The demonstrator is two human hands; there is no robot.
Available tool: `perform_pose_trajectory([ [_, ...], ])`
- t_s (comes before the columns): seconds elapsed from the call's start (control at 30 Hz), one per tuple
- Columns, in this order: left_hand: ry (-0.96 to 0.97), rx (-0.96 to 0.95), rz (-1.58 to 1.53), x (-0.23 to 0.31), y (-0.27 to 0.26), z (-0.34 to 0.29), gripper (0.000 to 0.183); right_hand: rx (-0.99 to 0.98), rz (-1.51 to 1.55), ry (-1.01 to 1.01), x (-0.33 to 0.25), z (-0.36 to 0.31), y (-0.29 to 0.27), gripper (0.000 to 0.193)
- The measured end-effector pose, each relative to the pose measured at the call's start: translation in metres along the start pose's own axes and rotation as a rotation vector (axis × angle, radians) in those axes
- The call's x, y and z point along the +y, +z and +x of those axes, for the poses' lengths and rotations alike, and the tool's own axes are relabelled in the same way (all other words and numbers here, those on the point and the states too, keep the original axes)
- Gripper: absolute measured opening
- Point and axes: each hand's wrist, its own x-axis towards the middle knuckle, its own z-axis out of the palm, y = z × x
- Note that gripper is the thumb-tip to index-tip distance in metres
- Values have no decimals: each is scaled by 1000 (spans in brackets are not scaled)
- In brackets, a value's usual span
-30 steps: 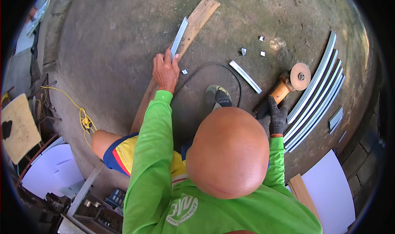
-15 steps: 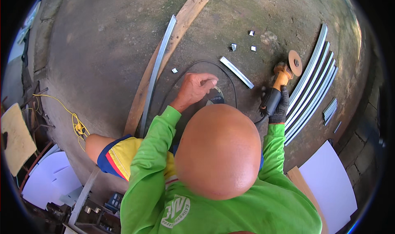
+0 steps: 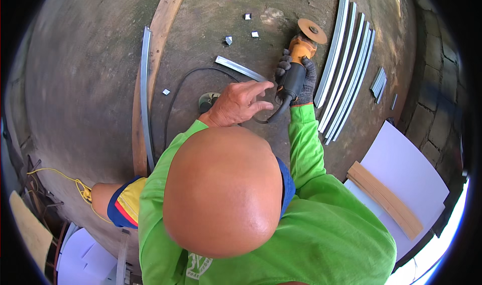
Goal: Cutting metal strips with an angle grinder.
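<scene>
My right hand (image 3: pixel 308 84), in a dark knitted glove, is wrapped around the black body of an angle grinder (image 3: pixel 303 49). Its thin brown cutting disc (image 3: pixel 311 30) points away from me. Bare, my left hand (image 3: pixel 235 104) hovers just left of the grinder's rear end, fingers and thumb apart with nothing between them. Beyond that hand lies a short metal channel piece (image 3: pixel 237 66), its near end close to the grinder. On the left, a long metal channel (image 3: pixel 145 79) rests along a wooden plank (image 3: pixel 163 21). The grinder's black cord (image 3: pixel 169 107) loops over the floor.
Several long metal channels (image 3: pixel 346 59) lie side by side right of the grinder, with shorter strips (image 3: pixel 378 86) beyond. Small metal offcuts (image 3: pixel 229 40) are scattered ahead. A concrete-block wall (image 3: pixel 426 84) bounds the right; white sheets (image 3: pixel 396 169) and a wood strip (image 3: pixel 386 199) lie lower right.
The left hand has moved right, toward the grinder's rear end, and its fingers have opened. The right hand still grips the grinder. The whole view has shifted, so floor objects appear further left.
</scene>
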Motion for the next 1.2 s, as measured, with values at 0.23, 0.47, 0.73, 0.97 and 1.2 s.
perform_pose_trajectory([
  [0.23, 81, 167, 153, 7, -7, -2, 63, 135, -301, -54, 27, 19, 58, 43],
  [0.47, 0, 316, 52, 8, -18, -9, 54, 110, -523, -25, 44, 44, 88, 43],
  [0.73, -38, 462, 22, 9, -25, -27, 32, 81, -778, -28, 67, 59, 117, 42],
  [0.97, -415, 874, 732, -11, -110, -61, 33, -7, -880, 73, 76, 74, 130, 53],
  [1.2, -655, 626, 989, -75, -141, -113, 42, 69, -1195, 76, 88, 87, 116, 42],
])
